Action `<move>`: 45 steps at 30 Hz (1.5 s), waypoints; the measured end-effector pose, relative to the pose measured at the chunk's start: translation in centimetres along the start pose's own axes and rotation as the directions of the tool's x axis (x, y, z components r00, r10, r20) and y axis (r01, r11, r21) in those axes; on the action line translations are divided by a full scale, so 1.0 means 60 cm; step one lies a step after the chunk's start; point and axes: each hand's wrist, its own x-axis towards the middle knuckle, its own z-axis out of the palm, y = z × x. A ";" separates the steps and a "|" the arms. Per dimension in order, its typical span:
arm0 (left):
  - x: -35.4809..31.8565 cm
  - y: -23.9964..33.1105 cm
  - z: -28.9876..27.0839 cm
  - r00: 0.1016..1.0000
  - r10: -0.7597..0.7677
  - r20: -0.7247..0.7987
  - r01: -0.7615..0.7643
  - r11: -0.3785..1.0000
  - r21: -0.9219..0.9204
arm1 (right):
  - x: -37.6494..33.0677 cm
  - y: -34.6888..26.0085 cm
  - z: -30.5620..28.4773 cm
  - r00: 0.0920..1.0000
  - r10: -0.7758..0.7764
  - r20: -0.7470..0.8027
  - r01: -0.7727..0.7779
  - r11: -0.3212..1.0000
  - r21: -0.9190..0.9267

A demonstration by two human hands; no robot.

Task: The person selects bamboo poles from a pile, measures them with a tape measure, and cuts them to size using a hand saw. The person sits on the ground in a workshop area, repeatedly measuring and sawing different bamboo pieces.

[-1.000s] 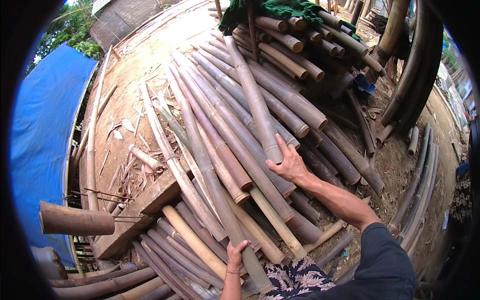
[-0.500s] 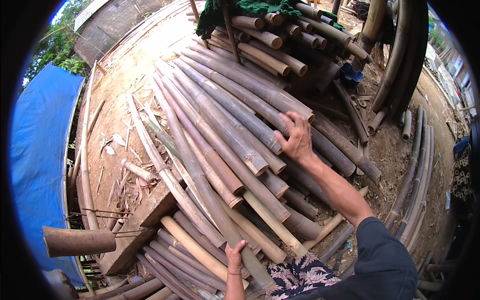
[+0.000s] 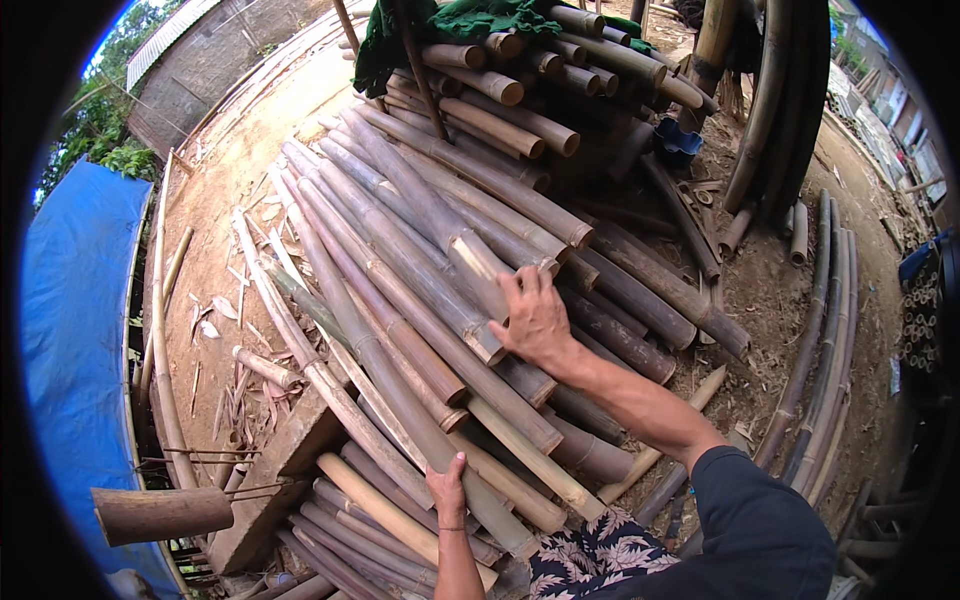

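A pile of long brown bamboo poles (image 3: 345,310) fans out in front of me, near ends toward me. My right hand (image 3: 540,320) curls round the near end of a greyish bamboo pole (image 3: 430,215) with a pale worn patch. That pole lies on top of its neighbours, and its end is partly hidden by my fingers. Lower down, my left hand (image 3: 447,490) grips the near part of another long bamboo pole (image 3: 385,385), thumb up along its side. This one slants from the upper left down to my lap.
More bamboo under a green cloth (image 3: 490,16) is stacked at the far side. A concrete beam (image 3: 285,470) and a short bamboo piece (image 3: 162,514) are at the lower left, near a blue tarp (image 3: 80,310). Long poles (image 3: 815,350) lie on the ground at right.
My right hand has moved left, and the pole at it has shifted onto the neighbouring poles, its pale patch now showing. My left hand keeps its grip. The view has shifted slightly.
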 end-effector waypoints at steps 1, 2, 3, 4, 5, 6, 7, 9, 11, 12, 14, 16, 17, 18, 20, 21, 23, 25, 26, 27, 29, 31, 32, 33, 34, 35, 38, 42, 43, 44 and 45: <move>0.014 0.018 0.008 0.994 0.104 -0.037 -0.100 0.991 0.092 | -0.024 -0.024 0.015 0.997 -0.064 0.043 0.063 0.998 0.022; 0.028 0.030 0.013 0.976 0.207 -0.066 -0.192 0.964 0.187 | -0.042 -0.032 0.037 0.993 -0.119 -0.018 0.120 0.991 0.055; 0.042 0.041 0.020 0.949 0.304 -0.084 -0.270 0.921 0.282 | -0.056 -0.034 0.060 0.983 -0.169 -0.076 0.175 0.981 0.082; 0.061 0.055 0.030 0.944 0.316 -0.093 -0.275 0.911 0.307 | -0.059 -0.038 0.070 0.979 -0.153 -0.133 0.168 0.980 0.111; 0.082 0.071 0.042 0.940 0.327 -0.100 -0.278 0.902 0.331 | -0.054 -0.033 0.078 0.975 -0.143 -0.168 0.163 0.980 0.112; 0.100 0.080 0.052 0.940 0.324 -0.106 -0.269 0.895 0.355 | -0.052 -0.027 0.082 0.974 -0.127 -0.189 0.149 0.983 0.110; 0.115 0.093 0.066 0.930 0.350 -0.109 -0.272 0.858 0.435 | -0.046 -0.020 0.083 0.970 -0.115 -0.214 0.140 0.985 0.104; 0.148 0.108 0.086 0.910 0.387 -0.151 -0.226 0.766 0.601 | -0.035 -0.011 0.086 0.979 -0.112 -0.170 0.130 0.987 0.095; 0.191 0.114 0.104 0.887 0.413 -0.209 -0.122 0.643 0.756 | -0.018 0.009 0.073 0.977 -0.144 -0.158 0.160 0.982 0.096; 0.206 0.128 0.118 0.893 0.390 -0.224 -0.100 0.658 0.746 | -0.014 0.027 0.065 0.984 -0.136 -0.118 0.154 0.976 0.152; 0.234 0.165 0.147 0.907 0.345 -0.242 -0.064 0.681 0.730 | -0.009 0.061 0.045 0.992 -0.124 -0.022 0.126 0.963 0.238; 0.277 0.212 0.153 0.926 0.287 -0.247 -0.020 0.689 0.725 | -0.007 0.073 0.036 0.984 -0.173 0.042 0.155 0.949 0.274; 0.294 0.229 0.156 0.934 0.257 -0.248 0.002 0.690 0.724 | -0.006 0.075 0.031 0.978 -0.195 0.074 0.166 0.942 0.293; 0.310 0.236 0.167 0.903 0.375 -0.210 -0.024 0.532 0.846 | -0.003 0.077 0.023 0.970 -0.210 0.125 0.167 0.942 0.291; 0.347 0.242 0.190 0.819 0.569 -0.067 -0.028 0.156 0.987 | -0.001 0.080 0.028 0.929 -0.336 0.155 0.292 0.923 0.251; 0.377 0.238 0.187 0.830 0.558 -0.008 -0.074 0.125 0.989 | 0.000 0.070 0.044 0.886 -0.427 0.182 0.386 0.896 0.221; 0.439 0.234 0.189 0.839 0.528 0.136 -0.194 0.056 0.979 | -0.011 0.048 0.061 0.857 -0.468 0.215 0.459 0.883 0.096; 0.455 0.251 0.203 0.892 0.447 0.066 -0.232 0.328 0.916 | 0.005 0.065 0.062 0.855 -0.474 0.210 0.438 0.877 0.196; 0.482 0.220 0.211 0.855 0.519 -0.005 -0.263 0.441 0.858 | 0.005 0.063 0.063 0.856 -0.477 0.200 0.442 0.876 0.195; 0.499 0.201 0.209 0.809 0.580 -0.094 -0.295 0.541 0.788 | 0.004 0.054 0.069 0.854 -0.487 0.186 0.452 0.869 0.200; 0.491 0.205 0.236 0.846 0.522 -0.108 -0.250 0.569 0.784 | 0.002 0.071 0.075 0.844 -0.486 0.225 0.434 0.867 0.246; 0.479 0.213 0.238 0.823 0.556 -0.118 -0.293 0.593 0.750 | 0.016 0.071 0.061 0.835 -0.460 0.303 0.412 0.887 0.210; 0.463 0.213 0.243 0.827 0.545 -0.134 -0.269 0.594 0.758 | 0.014 0.075 0.054 0.833 -0.458 0.310 0.400 0.886 0.236; 0.461 0.209 0.237 0.813 0.566 -0.138 -0.277 0.584 0.763 | 0.009 0.073 0.051 0.828 -0.461 0.318 0.389 0.882 0.266; 0.466 0.205 0.235 0.796 0.588 -0.144 -0.286 0.575 0.766 | 0.018 0.073 0.048 0.810 -0.472 0.347 0.404 0.879 0.253; 0.472 0.201 0.231 0.778 0.610 -0.149 -0.296 0.566 0.769 | 0.025 0.071 0.039 0.784 -0.484 0.389 0.422 0.875 0.238; 0.495 0.181 0.214 0.722 0.682 -0.120 -0.289 0.454 0.843 | 0.111 0.056 -0.008 0.732 -0.373 0.571 0.215 0.921 0.326; 0.521 0.150 0.189 0.692 0.714 -0.110 -0.337 0.453 0.825 | 0.366 0.099 -0.010 0.933 -0.352 0.072 0.345 0.934 0.094; 0.516 0.131 0.187 0.694 0.709 -0.126 -0.352 0.487 0.799 | 0.451 0.118 -0.009 0.937 -0.338 -0.091 0.329 0.939 -0.105; 0.508 0.127 0.190 0.771 0.622 -0.136 -0.232 0.473 0.850 | 0.535 0.131 -0.019 0.897 -0.379 -0.227 0.314 0.908 -0.276; 0.507 0.132 0.192 0.785 0.601 -0.148 -0.161 0.430 0.888 | 0.613 0.149 -0.024 0.888 -0.376 -0.265 0.244 0.873 -0.422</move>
